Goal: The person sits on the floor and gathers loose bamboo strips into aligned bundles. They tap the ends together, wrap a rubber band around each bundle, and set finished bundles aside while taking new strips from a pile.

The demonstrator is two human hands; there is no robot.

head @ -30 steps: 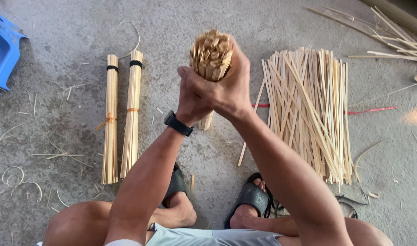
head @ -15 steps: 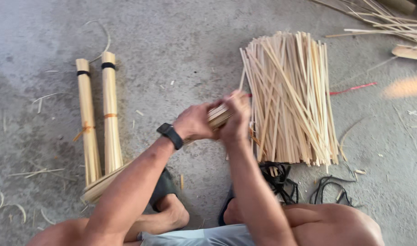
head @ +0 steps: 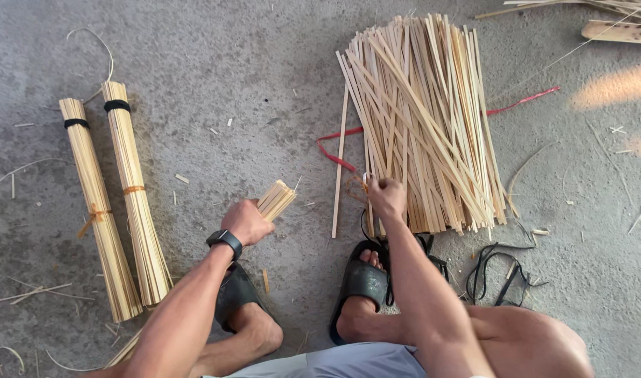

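Observation:
My left hand (head: 245, 220), with a black watch on its wrist, grips a bundle of thin bamboo sticks (head: 276, 198). The bundle slants back under my forearm toward the floor at the lower left. My right hand (head: 387, 196) is off the bundle, at the near end of a large loose pile of bamboo sticks (head: 422, 119). Its fingers are pinched on a thin orange band (head: 355, 187) that hangs just left of the hand.
Two tied stick bundles (head: 117, 203) lie side by side at the left, each with a black and an orange band. Black bands (head: 499, 269) lie on the concrete by my right knee. A red strip (head: 520, 101) runs under the pile. My sandalled feet (head: 362, 280) are below.
Both hands held the bundle upright, then lowered it. My right hand has let go and moved to the pile's near end; my left hand alone keeps the bundle, now low and slanted.

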